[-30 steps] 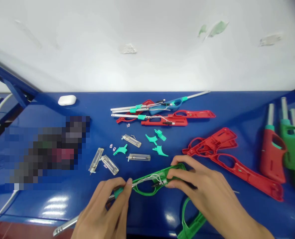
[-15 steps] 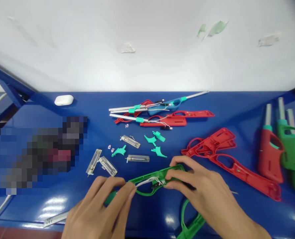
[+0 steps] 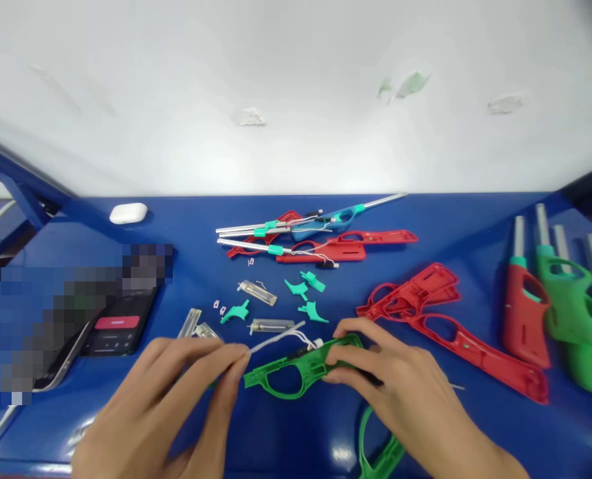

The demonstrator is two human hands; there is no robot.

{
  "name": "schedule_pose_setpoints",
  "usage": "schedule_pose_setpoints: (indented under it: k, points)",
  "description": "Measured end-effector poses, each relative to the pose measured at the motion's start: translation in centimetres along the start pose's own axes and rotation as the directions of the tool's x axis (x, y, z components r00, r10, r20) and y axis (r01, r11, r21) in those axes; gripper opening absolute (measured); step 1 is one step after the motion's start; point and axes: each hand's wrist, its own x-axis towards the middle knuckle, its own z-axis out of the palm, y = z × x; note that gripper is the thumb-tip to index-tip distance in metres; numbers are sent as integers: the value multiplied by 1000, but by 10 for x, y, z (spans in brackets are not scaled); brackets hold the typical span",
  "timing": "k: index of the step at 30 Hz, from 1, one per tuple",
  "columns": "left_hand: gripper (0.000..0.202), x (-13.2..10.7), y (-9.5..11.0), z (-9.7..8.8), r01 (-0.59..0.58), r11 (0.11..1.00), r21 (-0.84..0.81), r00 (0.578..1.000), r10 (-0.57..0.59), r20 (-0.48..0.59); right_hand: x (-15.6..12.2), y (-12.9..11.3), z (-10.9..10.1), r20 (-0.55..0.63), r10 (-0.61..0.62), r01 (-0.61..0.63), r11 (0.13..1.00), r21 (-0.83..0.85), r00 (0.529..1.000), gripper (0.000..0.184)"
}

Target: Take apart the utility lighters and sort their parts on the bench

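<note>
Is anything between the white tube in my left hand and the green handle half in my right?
Only the thin white wires and black connector show between the white tube and the green handle half, near its upper edge. Nothing else visible.

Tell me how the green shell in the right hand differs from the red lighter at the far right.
The green shell shows its ribbed, hollow inside; the red lighter shows its outer face. The red lighter has a metal tube at its end; the green shell has none fitted. The right hand grips the green shell, while neither hand touches the red lighter. Both have a looped opening.
</note>
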Motion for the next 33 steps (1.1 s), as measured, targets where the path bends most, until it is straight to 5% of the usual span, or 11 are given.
schedule_pose_setpoints:
  k: [3,7,13,17,21,24,28,33]
  points:
    - [11,28,1,5,4,999,44,999,-2,-45,-1,0,-3,-85,-34,26,996,-89,996,51]
    - [13,78,-9,19,-88,993,76,996,85,41,-17,1,-23,-179,-107,77,983,-168,978,44]
    - [15,140,-41,68,-189,981,47,965,177,192,-67,14,-47,129,-358,380,853,-358,925,63]
    - [14,152,-44,93,-266,963,51,940,247,233,-77,24,-39,167,-337,375,859,-348,927,61]
    - [24,119,-14,82,-327,944,42,933,315,177,-71,31,-26,115,-165,189,952,-240,979,51]
    - [24,66,18,65,-381,925,12,912,374,168,-66,38,-22,15,-32,34,983,-182,999,48]
    - [37,0,48,58,-389,915,102,912,368,181,-63,45,-24,-55,-12,0,978,-210,998,50]
    - [44,-21,64,74,-375,905,200,923,346,167,-65,42,-43,-151,11,-44,976,-214,988,42]
